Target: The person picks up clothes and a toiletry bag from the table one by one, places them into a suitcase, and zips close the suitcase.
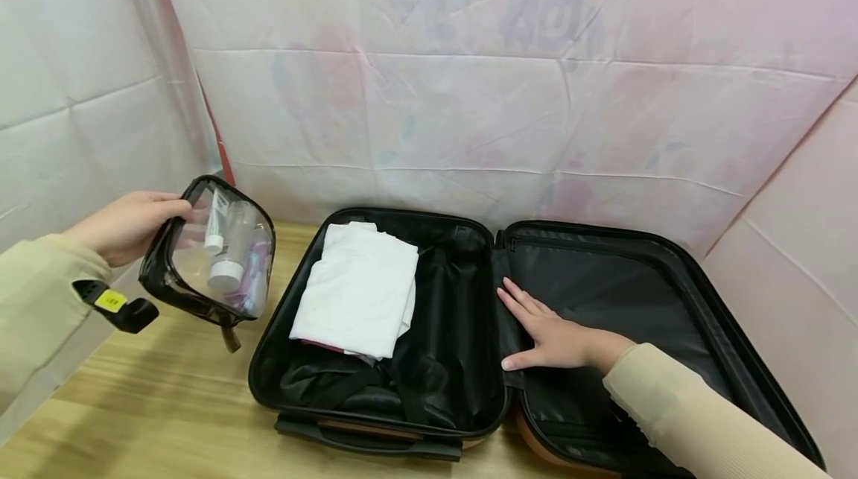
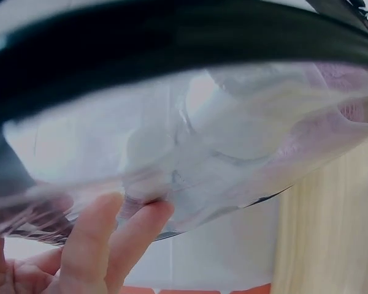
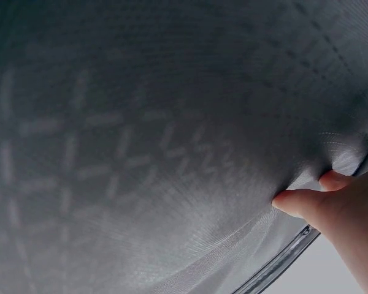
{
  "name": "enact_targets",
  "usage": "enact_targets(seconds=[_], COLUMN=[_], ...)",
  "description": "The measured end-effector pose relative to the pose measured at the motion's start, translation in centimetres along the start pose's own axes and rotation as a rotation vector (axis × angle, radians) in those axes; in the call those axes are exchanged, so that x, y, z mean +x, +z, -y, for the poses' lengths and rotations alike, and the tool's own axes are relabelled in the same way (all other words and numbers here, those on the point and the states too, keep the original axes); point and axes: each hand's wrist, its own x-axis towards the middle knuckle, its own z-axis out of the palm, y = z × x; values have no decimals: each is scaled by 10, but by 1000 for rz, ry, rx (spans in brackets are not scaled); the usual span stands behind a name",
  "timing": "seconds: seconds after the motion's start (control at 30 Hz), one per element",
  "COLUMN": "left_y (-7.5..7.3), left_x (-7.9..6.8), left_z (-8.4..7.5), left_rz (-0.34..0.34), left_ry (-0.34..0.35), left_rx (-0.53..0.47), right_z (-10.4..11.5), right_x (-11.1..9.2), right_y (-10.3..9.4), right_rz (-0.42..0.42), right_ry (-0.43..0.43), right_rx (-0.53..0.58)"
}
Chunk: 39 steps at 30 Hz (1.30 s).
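Observation:
My left hand [image 1: 134, 222] grips a clear toiletry bag [image 1: 191, 255] with black edges by its left side, thumb on the front and fingers behind. Through its wall show a white-capped bottle [image 1: 231, 255], a small tube [image 1: 217, 222] and something purple. The bag is held up left of an open black suitcase [image 1: 456, 315]. Folded white cloth [image 1: 358, 289] lies in the suitcase's left half. My right hand [image 1: 556, 334] rests with fingers spread on the black lining near the hinge; in the right wrist view its fingertips [image 3: 288, 202] press into the fabric.
The suitcase stands on a wooden table [image 1: 134, 389], its handle [image 1: 375, 442] toward me. Pale printed curtains [image 1: 436, 106] hang close behind and at both sides. A black strap with a yellow label [image 1: 110, 300] is on my left wrist.

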Motion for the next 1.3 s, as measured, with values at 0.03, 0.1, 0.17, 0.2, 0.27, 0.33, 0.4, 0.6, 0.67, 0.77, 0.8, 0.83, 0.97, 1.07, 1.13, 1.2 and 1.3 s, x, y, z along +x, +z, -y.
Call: enact_targets(seconds=[0.03,0.1,0.17,0.2,0.27,0.33,0.4,0.6,0.67,0.77,0.8,0.83,0.97,1.07,1.13,1.2,1.3], left_y=[0,1,3,3,5,7,8,10,11,12,13,14,18,21,23,25,28], left_x=[0,1,2,2,3,3,3,4,4,5,6,6,6,7,7,7,8], left_z=[-1,-2,-3,-4,-5,-6,-7,-8,-9,-11,-11,-12,-16,-17,-18,-19,-21], left_rz=[-1,-1,-3,0,14,28,39,42,46,47,41,42,44,53,52,48,50], left_ry=[2,5,8,10,10,8,8,21,27,38,39,41,50,54,56,57,57], left_rx=[-4,-7,1,9,28,49,63,83,73,59,58,59,76,71,58,43,26], right_z=[0,0,0,0,0,0,0,1,1,1,1,1,1,1,1,1,1], right_x=[0,0,0,0,-1,-1,-1,-1,-2,-2,-2,-2,-2,-1,-1,-1,-1], right_y=[0,0,0,0,-1,0,0,-1,-1,0,0,0,0,0,0,0,1], right_rz=[0,-1,-3,-3,-3,-2,0,-3,-3,-1,0,0,-2,1,3,5,4], right_ry=[1,2,4,4,3,1,0,3,4,6,7,8,10,12,14,15,16], right_rx=[-1,-1,-1,0,3,4,3,1,1,4,5,6,5,4,4,3,1])
